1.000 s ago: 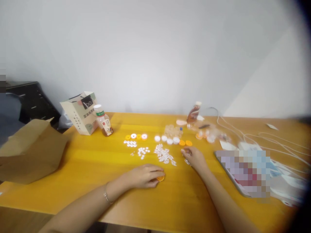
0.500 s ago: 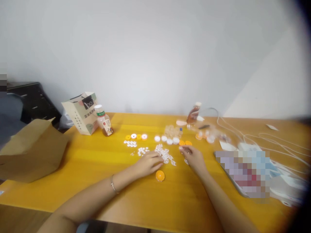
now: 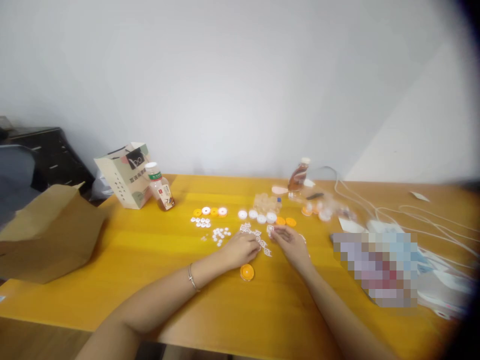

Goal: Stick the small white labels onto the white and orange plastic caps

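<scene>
My right hand (image 3: 294, 246) pinches a small white openwork piece (image 3: 270, 229) between thumb and fingertips, above the table. Another white piece shows partly beyond the back of that hand. My left hand (image 3: 242, 250) is closed, its fingers curled down at a loose pile of white openwork pieces (image 3: 263, 244); what its fingertips hold, if anything, is hidden. In front of the left hand sits a round orange cap-like part (image 3: 247, 272). Small white round pieces (image 3: 219, 235) lie scattered left of the pile, and several white discs (image 3: 202, 222) are set in rows farther left.
Behind my hands runs a line of white rings (image 3: 261, 218) and orange rings (image 3: 290, 221). Clear small containers (image 3: 267, 203) stand behind. Two bottles (image 3: 165, 195) (image 3: 299, 175), a paper gift bag (image 3: 129, 177), a brown paper bag (image 3: 52, 232) and white cables (image 3: 423, 215) surround the area.
My right hand has moved left, toward the pile, with the white openwork piece in its fingertips. The left hand has shifted slightly right, and its fingers are more curled.
</scene>
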The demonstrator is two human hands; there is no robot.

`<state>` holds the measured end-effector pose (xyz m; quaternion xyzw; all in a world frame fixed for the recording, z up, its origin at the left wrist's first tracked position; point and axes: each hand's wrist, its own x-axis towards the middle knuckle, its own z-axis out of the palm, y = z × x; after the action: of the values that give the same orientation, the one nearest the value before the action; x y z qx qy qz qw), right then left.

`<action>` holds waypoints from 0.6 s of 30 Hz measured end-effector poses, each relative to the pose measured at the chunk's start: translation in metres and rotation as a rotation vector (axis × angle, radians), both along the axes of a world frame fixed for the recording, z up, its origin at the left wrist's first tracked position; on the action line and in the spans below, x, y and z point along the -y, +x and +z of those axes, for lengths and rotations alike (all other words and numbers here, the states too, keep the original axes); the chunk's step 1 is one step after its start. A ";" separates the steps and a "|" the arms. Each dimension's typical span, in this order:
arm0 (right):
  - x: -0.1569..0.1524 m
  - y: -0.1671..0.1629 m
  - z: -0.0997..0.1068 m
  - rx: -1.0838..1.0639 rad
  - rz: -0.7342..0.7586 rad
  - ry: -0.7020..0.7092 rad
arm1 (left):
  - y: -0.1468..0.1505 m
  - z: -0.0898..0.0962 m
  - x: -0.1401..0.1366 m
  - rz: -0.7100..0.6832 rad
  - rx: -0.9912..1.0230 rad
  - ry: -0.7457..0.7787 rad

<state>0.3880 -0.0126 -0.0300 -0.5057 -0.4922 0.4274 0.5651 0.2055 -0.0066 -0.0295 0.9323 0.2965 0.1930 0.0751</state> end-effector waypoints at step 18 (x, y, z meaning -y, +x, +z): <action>0.012 -0.063 0.006 -0.238 0.237 -0.222 | -0.043 0.003 0.009 0.198 1.024 -0.828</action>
<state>0.3252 -0.0242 -0.0240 -0.4490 -0.4279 0.5994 0.5060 0.1630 -0.0159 -0.0265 0.5856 0.3570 0.4877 0.5402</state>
